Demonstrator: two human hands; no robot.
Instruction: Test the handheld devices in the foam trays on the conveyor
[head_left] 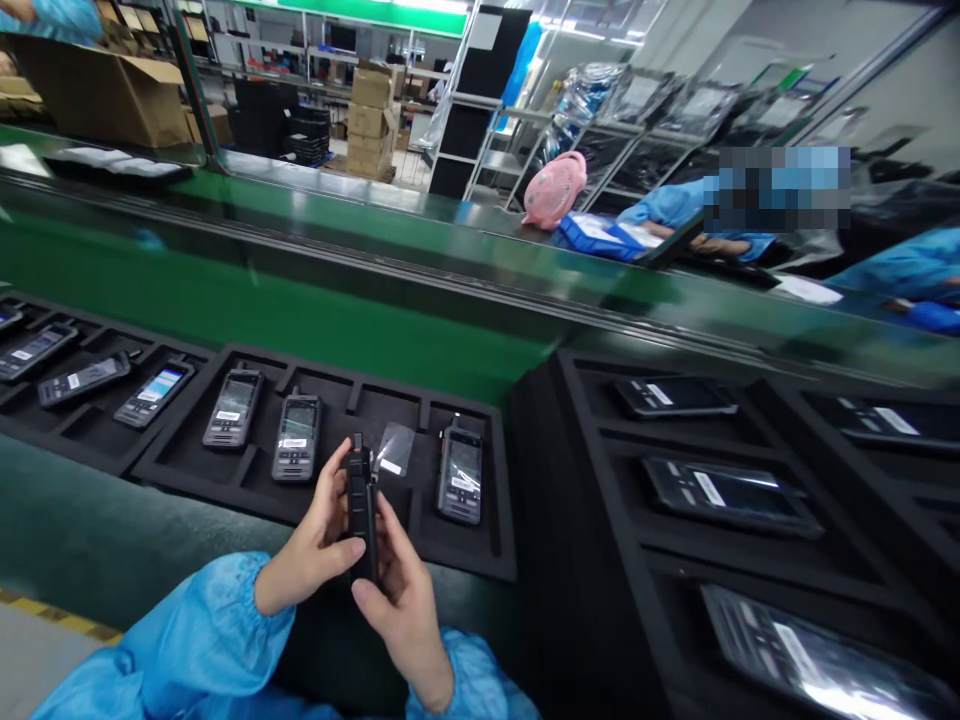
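Both my hands hold one black handheld radio [361, 500], turned edge-on above a black foam tray [247, 480]. My left hand [315, 545] wraps its left side, thumb across the lower body. My right hand [401, 590] grips it from the right and below. A clear protective film [394, 448] sticks out just right of the radio's top, over the tray's one vacant slot. The same tray holds three radios lying face up: two [233, 407] [297, 436] to the left and one [460, 474] to the right.
Another foam tray [90, 420] at left carries several more radios. Stacked black trays [592, 470] at right hold bagged flat devices [731, 495]. A green conveyor belt [300, 310] runs behind. Across it sit co-workers in blue sleeves [675, 205], a pink fan [555, 188] and cardboard boxes [112, 95].
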